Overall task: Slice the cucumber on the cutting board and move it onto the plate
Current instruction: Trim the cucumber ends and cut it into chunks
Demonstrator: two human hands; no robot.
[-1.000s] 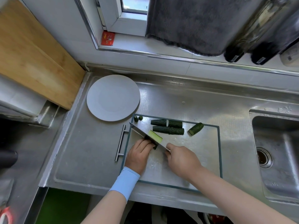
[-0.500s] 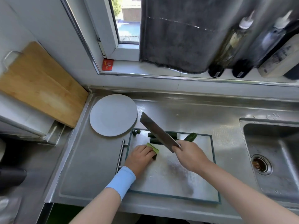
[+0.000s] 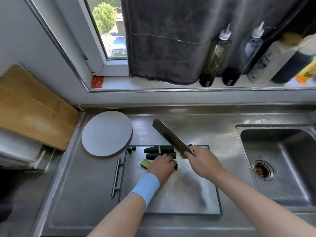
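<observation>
Our left hand (image 3: 162, 164) is curling over a cucumber piece (image 3: 145, 163) near the far left corner of the cutting board (image 3: 179, 194), pinning it down, while our right hand (image 3: 201, 161) is gripping the knife (image 3: 168, 135), blade raised aslant above the board's far edge. Two more cucumber lengths (image 3: 158, 149) are lying along that edge; the plate (image 3: 106, 133) is sitting just beyond the corner, on the tabletop (image 3: 85, 194).

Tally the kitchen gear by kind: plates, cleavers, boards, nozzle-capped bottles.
Plate: 1
Cleaver: 1
Boards: 2, steel cutting board and wooden board
Nozzle-capped bottles: 2, clear bottle and dark bottle
Total: 6
</observation>
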